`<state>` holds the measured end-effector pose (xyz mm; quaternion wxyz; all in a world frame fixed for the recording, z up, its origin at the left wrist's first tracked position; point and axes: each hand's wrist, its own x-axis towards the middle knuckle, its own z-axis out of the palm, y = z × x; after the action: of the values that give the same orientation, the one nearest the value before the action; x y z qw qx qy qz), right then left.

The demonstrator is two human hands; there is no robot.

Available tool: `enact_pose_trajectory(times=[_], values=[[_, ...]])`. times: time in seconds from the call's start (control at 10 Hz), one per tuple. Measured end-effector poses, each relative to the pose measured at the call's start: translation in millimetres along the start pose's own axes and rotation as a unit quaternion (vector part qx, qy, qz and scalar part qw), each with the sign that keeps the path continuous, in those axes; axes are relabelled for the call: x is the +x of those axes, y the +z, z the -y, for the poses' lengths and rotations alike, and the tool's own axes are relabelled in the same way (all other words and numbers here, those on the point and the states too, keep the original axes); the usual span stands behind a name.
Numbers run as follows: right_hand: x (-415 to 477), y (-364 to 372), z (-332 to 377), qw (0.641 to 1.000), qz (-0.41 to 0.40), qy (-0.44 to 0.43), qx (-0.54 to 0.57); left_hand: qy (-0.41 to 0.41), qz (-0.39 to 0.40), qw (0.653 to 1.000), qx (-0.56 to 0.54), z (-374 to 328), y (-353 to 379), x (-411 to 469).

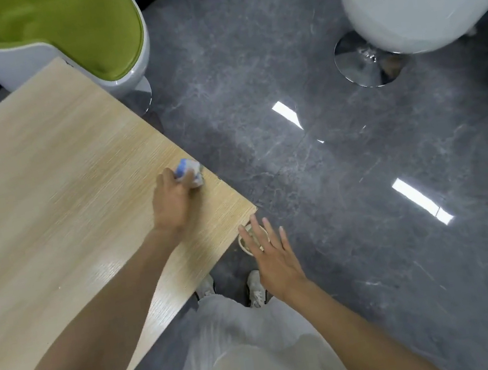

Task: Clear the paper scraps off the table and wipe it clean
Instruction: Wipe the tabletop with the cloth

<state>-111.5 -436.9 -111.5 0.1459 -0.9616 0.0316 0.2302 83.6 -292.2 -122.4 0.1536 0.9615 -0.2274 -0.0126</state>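
Gripping a crumpled blue-and-white wad (pixel 190 174) against the worktop (pixel 43 192), your left hand (pixel 173 201) presses it close to the right edge, near the corner. Whether it is paper or cloth is unclear. Your right hand (pixel 272 256) hovers open, fingers spread, just off that corner, above a small round basket (pixel 247 242) on the floor (pixel 330 170).
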Motion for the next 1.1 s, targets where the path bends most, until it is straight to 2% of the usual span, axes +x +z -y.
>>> enact_pose_trajectory(times=[0.1,0.2,0.3,0.4,0.5,0.6,0.7,0.8,0.9,1.0,1.1], values=[[1.6,0.5,0.3,1.000,0.024,0.008,0.003,0.055,0.081,0.994,-0.044,-44.7,9.3,-30.1],[3.7,-0.2,-4.1,0.999,0.036,-0.001,-0.017,0.286,0.055,0.957,0.004,-40.4,17.3,-36.8],[3.2,0.5,-7.9,0.999,0.028,-0.013,-0.018,0.116,0.107,0.987,-0.031,-15.5,-17.5,-15.9],[3.0,-1.3,-7.6,0.999,0.023,-0.018,-0.026,-0.053,0.033,0.997,-0.037,4.3,-16.0,-13.7],[3.7,3.2,-2.8,0.999,-0.011,-0.021,-0.034,0.001,0.038,0.999,-0.022,-9.1,-1.5,-30.0],[6.1,14.8,-1.5,0.997,-0.079,-0.017,-0.019,0.231,0.070,0.970,0.030,-17.3,22.5,-64.8],[7.3,21.8,-4.5,0.995,-0.092,-0.021,-0.016,0.368,0.056,0.919,0.128,30.8,19.3,-49.9],[10.2,18.6,-1.3,0.995,-0.092,-0.019,-0.019,0.226,0.022,0.968,0.108,64.8,-3.1,-17.0],[22.4,14.1,13.0,0.994,-0.108,-0.006,-0.027,0.080,-0.015,0.996,0.043,36.5,-10.0,-14.1],[40.3,12.1,31.2,0.993,-0.117,0.020,-0.014,0.201,0.025,0.979,0.025,9.8,7.4,-32.6],[53.6,11.7,43.5,0.991,-0.118,0.054,-0.006,0.407,0.032,0.908,0.093,52.1,15.1,-16.2]])
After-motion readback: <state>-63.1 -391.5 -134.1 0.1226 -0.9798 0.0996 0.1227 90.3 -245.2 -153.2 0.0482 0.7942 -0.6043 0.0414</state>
